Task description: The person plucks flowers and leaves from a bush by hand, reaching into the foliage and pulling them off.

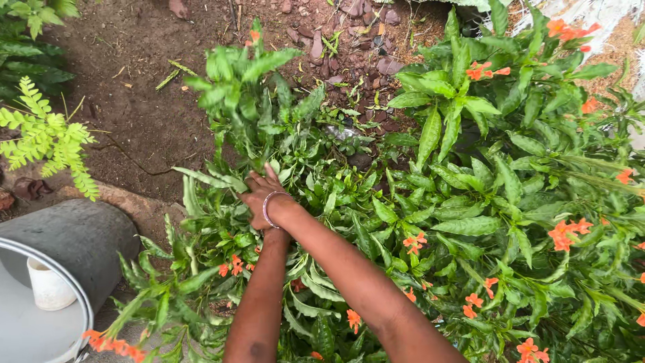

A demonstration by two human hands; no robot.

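Note:
Both my arms reach into a leafy green shrub (pixel 349 202) with small orange flowers (pixel 564 232). My right hand (pixel 259 190), with a thin bracelet on its wrist, lies on top, its fingers curled into a bunch of leafy stems (pixel 232 128) at the shrub's left side. My left hand (pixel 258 220) sits right under the right wrist and is mostly hidden by it and by leaves; its fingers do not show.
Bare brown soil (pixel 141 101) with stones and red chips lies behind the shrub. A grey metal tub (pixel 74 242) holding a small white cup (pixel 48 286) stands at the lower left. A fern (pixel 47 138) grows at the left edge.

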